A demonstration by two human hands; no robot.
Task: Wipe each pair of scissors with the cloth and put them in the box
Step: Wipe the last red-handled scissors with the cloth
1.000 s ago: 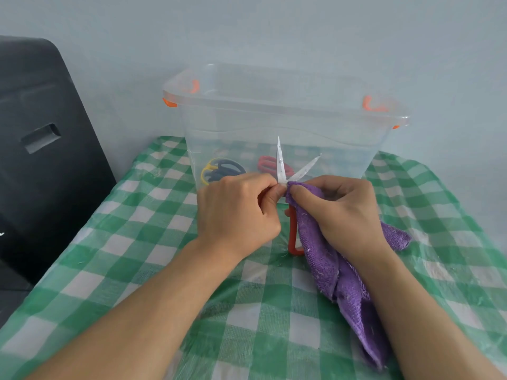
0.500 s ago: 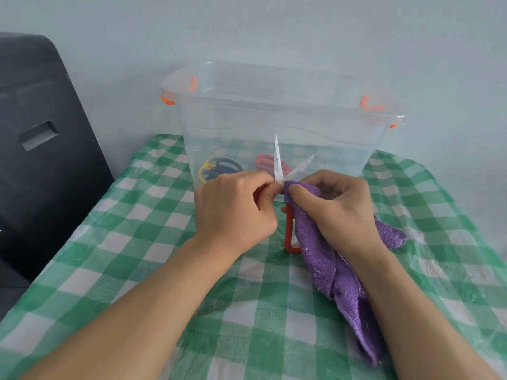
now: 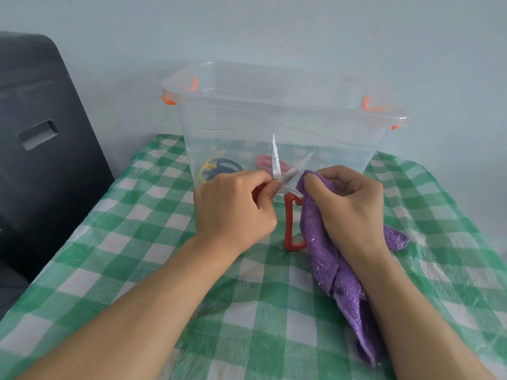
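My left hand (image 3: pixel 233 207) grips a pair of red-handled scissors (image 3: pixel 290 220) near the pivot, blades spread open and pointing up in front of the box. One red handle loop hangs down between my hands. My right hand (image 3: pixel 348 204) pinches a purple cloth (image 3: pixel 332 264) against the base of the right blade; the rest of the cloth trails down over the table. Behind stands a clear plastic box (image 3: pixel 274 111) with orange latches. Inside it lie a yellow-and-dark-blue pair of scissors (image 3: pixel 218 168) and a red pair (image 3: pixel 264 163).
The table wears a green-and-white checked cloth (image 3: pixel 137 242) under clear plastic film. A black chair or case (image 3: pixel 46 149) stands close on the left. A pale wall rises right behind the box.
My right hand with the cloth has slid a little up along the right blade. The left hand and scissors have stayed put apart from small head-camera shifts.
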